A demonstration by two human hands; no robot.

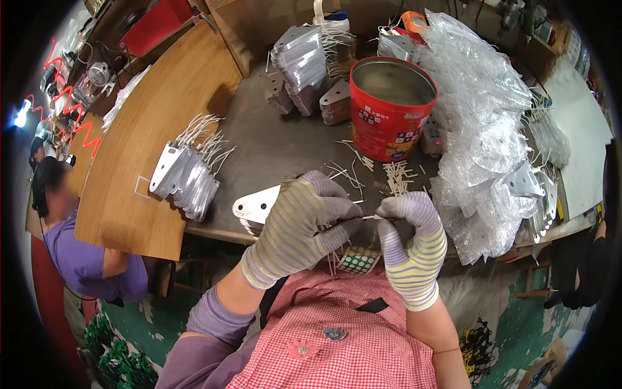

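Both hands wear grey gloves with yellow and purple stripes. The fingertips of my left hand [295,223] are pinched on a thin white wire [369,217]. My right hand [416,243] pinches the other end of it, a short way to the right; whether a small sleeve sits there is too small to tell. Under my left hand, at the table's front edge, lies a white tapered metal plate [253,207] with dark holes, partly hidden by the glove. Beyond the fingers are a loose pile of short white tubes [396,178] and a few loose white wires [353,178].
A red round tin [389,133] stands behind the tubes. Stacks of wired metal plates sit at the left [188,178] and back [301,68]. Clear bubble wrap [479,129] heaps up on the right. A person in purple [84,253] sits at far left.
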